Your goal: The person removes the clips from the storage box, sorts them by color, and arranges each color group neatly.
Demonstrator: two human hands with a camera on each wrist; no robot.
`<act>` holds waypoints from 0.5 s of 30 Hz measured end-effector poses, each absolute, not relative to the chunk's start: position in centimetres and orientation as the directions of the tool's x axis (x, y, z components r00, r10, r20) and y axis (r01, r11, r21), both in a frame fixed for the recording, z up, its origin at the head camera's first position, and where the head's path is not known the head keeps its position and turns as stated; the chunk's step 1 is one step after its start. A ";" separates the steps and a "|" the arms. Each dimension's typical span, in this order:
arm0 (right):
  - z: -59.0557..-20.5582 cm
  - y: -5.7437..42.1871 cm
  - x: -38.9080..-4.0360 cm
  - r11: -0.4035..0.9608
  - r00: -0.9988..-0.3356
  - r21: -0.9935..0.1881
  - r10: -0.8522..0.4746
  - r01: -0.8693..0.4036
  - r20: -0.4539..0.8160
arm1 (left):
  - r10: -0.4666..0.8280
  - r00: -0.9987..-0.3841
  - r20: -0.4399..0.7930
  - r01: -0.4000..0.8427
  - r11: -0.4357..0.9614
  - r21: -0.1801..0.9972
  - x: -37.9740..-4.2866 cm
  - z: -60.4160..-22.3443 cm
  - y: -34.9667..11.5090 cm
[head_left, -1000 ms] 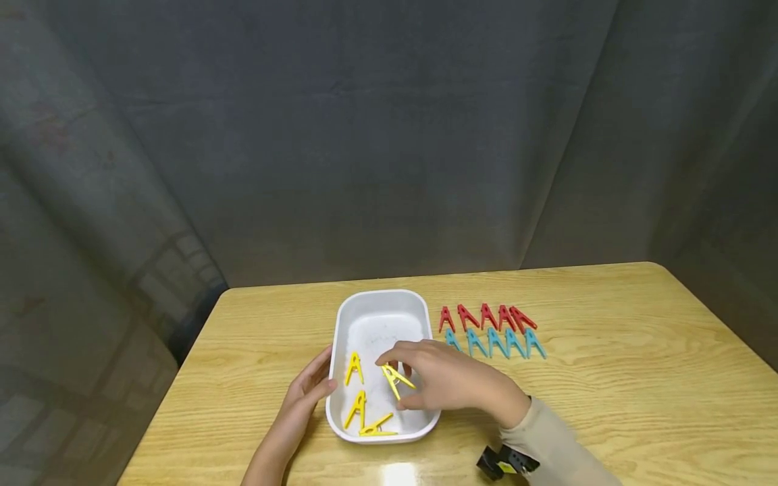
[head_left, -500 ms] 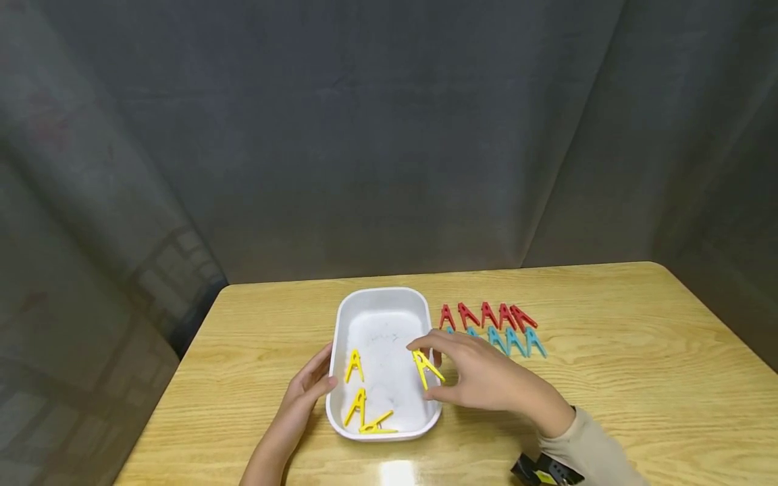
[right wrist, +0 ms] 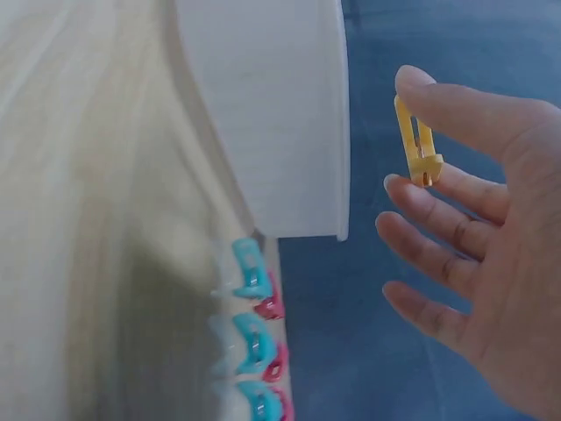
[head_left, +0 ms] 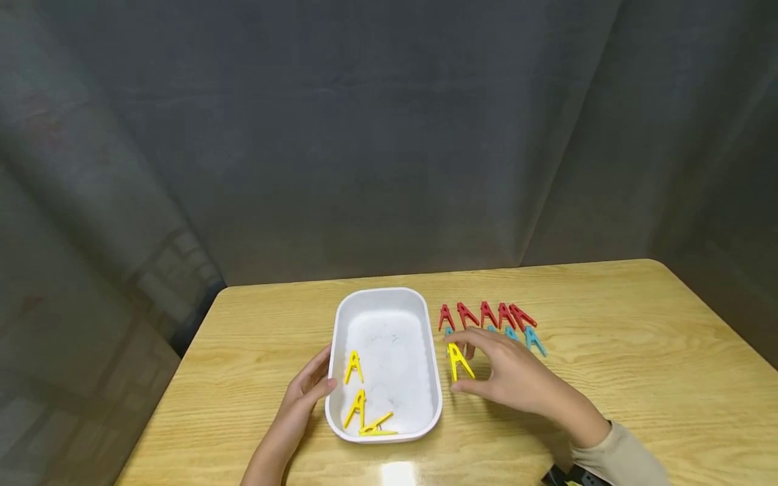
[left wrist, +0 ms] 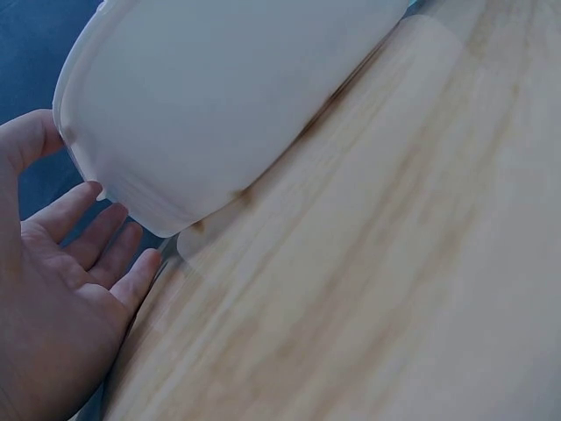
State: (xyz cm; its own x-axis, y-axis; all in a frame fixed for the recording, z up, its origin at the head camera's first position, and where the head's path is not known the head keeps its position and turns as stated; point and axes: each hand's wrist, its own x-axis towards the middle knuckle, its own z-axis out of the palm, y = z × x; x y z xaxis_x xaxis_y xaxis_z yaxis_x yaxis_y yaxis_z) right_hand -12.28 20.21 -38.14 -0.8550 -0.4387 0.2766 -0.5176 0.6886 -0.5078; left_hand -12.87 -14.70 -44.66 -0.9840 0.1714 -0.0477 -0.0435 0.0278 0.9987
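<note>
Between its thumb and index finger, my right hand pinches a yellow clothespin, held just right of the white plastic tray. In the right wrist view the yellow clothespin stands clear of the table, the other fingers spread apart. My left hand rests against the tray's left side, thumb on the rim. The left wrist view shows the left hand with its fingertips at the tray wall. Inside the tray lie a yellow clothespin and two more at the near end.
A row of several red clothespins lies right of the tray on the wooden table. Nearer me, a row of blue clothespins is partly hidden by the right hand. A dark curtain hangs behind the table.
My right hand has carried the yellow clothespin rightward, from above the tray, across its right rim, to beside it over the table. The left hand has stayed on the tray.
</note>
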 end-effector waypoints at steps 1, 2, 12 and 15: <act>-38.3 20.3 -12.3 0.695 -0.858 -0.504 -0.434 -0.513 0.276 | 0.171 -0.984 -0.048 -0.043 0.029 0.999 -12.8 -44.6 -14.7; -38.4 20.3 -12.3 0.700 -0.860 -0.501 -0.430 -0.509 0.274 | 0.171 -0.984 -0.048 -0.043 0.029 0.999 -12.7 -44.5 -14.7; -40.3 20.5 -12.8 0.758 -0.903 -0.493 -0.387 -0.426 0.185 | 0.173 -0.984 -0.040 -0.034 0.036 0.999 -12.7 -44.6 -14.7; -40.8 20.3 -13.0 0.774 -0.914 -0.490 -0.374 -0.400 0.156 | 0.174 -0.984 -0.035 -0.030 0.031 0.999 -12.7 -44.7 -14.7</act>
State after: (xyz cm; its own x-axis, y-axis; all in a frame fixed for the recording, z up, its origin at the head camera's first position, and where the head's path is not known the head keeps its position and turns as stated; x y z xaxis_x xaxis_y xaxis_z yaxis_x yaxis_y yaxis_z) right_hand -13.01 20.27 -40.80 -0.9144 -0.3737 0.1559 -0.4001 0.7744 -0.4902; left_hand -12.74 -14.67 -44.66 -0.9841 0.1739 -0.0351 -0.0302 0.0311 0.9991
